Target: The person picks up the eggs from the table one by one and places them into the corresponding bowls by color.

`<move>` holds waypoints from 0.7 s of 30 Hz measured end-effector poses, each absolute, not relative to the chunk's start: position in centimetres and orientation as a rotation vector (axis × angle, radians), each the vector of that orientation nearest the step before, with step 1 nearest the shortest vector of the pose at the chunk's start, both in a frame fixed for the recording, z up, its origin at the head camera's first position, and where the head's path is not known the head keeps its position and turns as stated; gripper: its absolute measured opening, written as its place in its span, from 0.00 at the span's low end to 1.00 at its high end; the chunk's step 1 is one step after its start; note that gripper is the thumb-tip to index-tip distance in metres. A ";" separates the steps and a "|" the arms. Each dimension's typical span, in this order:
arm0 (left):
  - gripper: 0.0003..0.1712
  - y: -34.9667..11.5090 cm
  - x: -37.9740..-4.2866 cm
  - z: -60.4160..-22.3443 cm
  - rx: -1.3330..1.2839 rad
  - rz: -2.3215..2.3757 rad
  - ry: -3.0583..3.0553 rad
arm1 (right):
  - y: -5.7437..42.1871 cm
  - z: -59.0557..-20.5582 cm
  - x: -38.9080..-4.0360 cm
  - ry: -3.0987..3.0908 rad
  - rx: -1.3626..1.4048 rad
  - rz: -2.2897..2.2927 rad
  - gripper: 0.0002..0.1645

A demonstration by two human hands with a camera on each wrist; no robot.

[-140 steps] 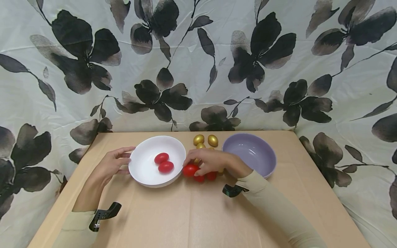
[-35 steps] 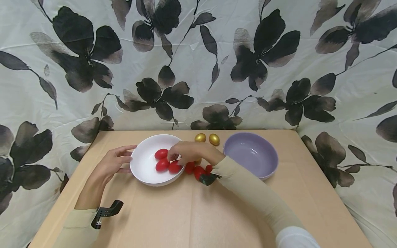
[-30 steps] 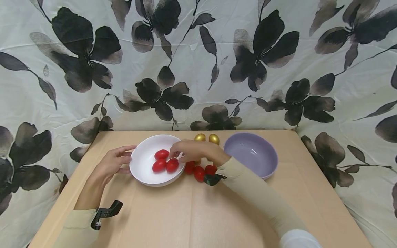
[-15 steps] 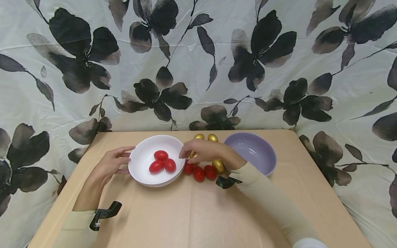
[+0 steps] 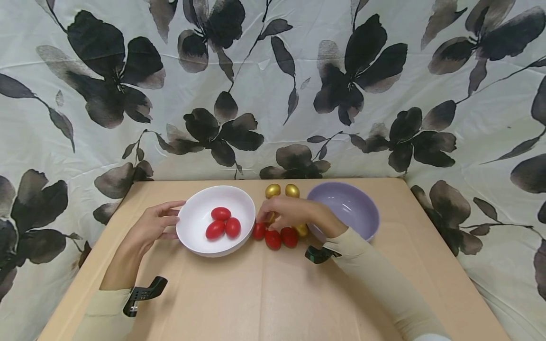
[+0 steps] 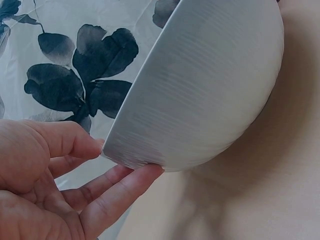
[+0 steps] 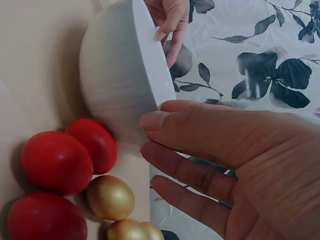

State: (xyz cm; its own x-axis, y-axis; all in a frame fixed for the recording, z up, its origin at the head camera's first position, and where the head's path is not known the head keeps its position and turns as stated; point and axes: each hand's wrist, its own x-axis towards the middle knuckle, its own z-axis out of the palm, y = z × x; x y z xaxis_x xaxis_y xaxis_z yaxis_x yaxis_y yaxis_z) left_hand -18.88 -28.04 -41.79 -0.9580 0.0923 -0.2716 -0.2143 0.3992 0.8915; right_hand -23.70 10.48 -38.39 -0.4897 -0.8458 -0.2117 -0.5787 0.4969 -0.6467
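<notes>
In the head view a white bowl stands left of centre with three red eggs inside. My left hand touches its left side with extended fingertips; the left wrist view puts these fingertips at the rim and outer wall. My right hand hovers right of the bowl, above a group of eggs. The right wrist view shows its fingers loosely extended and holding nothing. Three red eggs lie on the table below it, and several gold eggs lie among them, partly hidden by the hand in the head view.
A lilac bowl stands at the right, behind my right forearm. Two gold eggs lie near the table's back edge. A flowered cloth hangs behind the wooden table. Each wrist wears a black camera.
My right hand has let go of a third red egg inside the white bowl and moved right, back over the eggs on the table. The left hand has stayed at the bowl.
</notes>
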 end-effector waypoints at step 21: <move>0.33 -28.2 -19.0 -42.0 -0.091 1.603 2.375 | 11.8 -40.8 -23.3 2.298 -1.127 -0.633 0.19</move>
State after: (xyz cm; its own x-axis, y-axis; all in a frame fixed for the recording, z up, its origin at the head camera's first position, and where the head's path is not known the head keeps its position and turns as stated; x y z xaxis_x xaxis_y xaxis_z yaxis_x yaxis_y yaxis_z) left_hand -18.99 -28.15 -42.00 -0.9606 0.1002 -0.2594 -0.2031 0.3843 0.9006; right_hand -23.33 11.80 -40.82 -0.5326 -0.8148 -0.2290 -0.5826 0.5492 -0.5991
